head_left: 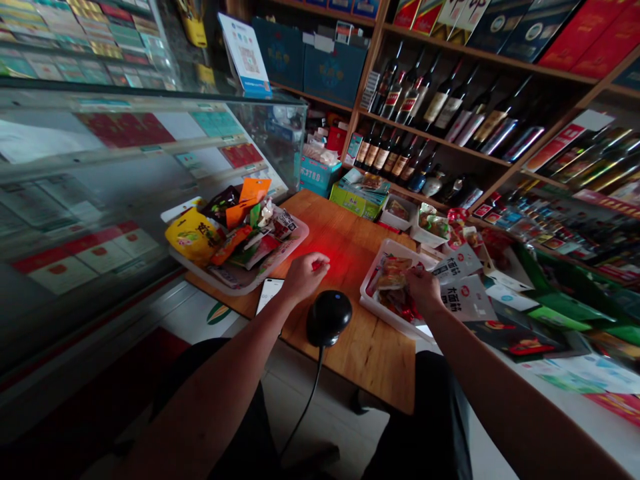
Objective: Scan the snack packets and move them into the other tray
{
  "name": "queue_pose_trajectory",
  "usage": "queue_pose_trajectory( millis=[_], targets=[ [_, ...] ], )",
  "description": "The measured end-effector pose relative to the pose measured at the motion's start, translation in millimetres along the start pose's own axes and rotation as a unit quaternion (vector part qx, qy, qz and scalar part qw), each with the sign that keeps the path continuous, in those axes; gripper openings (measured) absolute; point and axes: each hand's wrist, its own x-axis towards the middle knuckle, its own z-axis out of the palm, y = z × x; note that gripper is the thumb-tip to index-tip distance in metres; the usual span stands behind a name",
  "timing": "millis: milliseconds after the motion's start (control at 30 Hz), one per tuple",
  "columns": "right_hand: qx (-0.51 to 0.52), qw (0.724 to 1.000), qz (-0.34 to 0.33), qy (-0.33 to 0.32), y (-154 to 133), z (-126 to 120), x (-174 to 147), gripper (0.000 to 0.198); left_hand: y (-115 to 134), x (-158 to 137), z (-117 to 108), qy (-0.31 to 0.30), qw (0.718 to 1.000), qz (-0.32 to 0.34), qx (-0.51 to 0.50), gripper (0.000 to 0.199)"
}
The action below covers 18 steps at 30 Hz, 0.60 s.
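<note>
Shelved bottles (440, 107) are lining the far side behind a wooden table (375, 360). Left hand (306, 275), loosely curled, is hovering near the black scanner (329, 316), between 2 bins; whether it is holding anything, I cannot tell. Right hand (424, 288), fingers bent, is reaching into the right bin (387, 319), where snack packets (393, 272) are lying; its grip is staying unclear.

Snack packets (392, 273) lie heaped in a whitish tray (387, 321); some apparently red.
</note>
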Motion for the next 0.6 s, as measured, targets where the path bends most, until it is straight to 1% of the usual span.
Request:
queue_pose_trajectory(
  millis=[67,133,200,267,333,433,533,600],
  targets=[
    [-0.010,0.999,0.026,0.019,7,-2,4,0.027,0,-1,-1,0.006,1.000,0.001,0.001,0.016],
    [-0.025,0.998,0.038,0.035,9,-2,8,0.026,0,-1,-4,0.004,1.000,-0.001,0.004,0.017],
    [-0.033,0.999,0.027,0.034,6,0,12,0.029,1,-2,-7,0.000,1.000,-0.001,0.007,0.017],
    [-0.026,0.999,0.006,0.020,-2,7,14,0.034,1,-1,-12,0.007,1.000,0.001,0.012,0.017],
    [-0.018,1.000,-0.018,-0.004,-16,17,12,0.037,0,0,-19,0.025,1.000,0.003,0.019,0.017],
    [-0.002,0.997,-0.067,-0.045,-45,37,5,0.039,-6,3,-31,0.067,0.998,-0.001,0.019,0.018],
    [0.024,0.988,-0.111,-0.104,-79,60,-5,0.037,-17,6,-43,0.126,0.991,-0.033,0.013,0.020],
    [0.046,0.980,-0.125,-0.145,-102,77,-12,0.035,-27,7,-51,0.177,0.982,-0.067,-0.008,0.026]
  ],
)
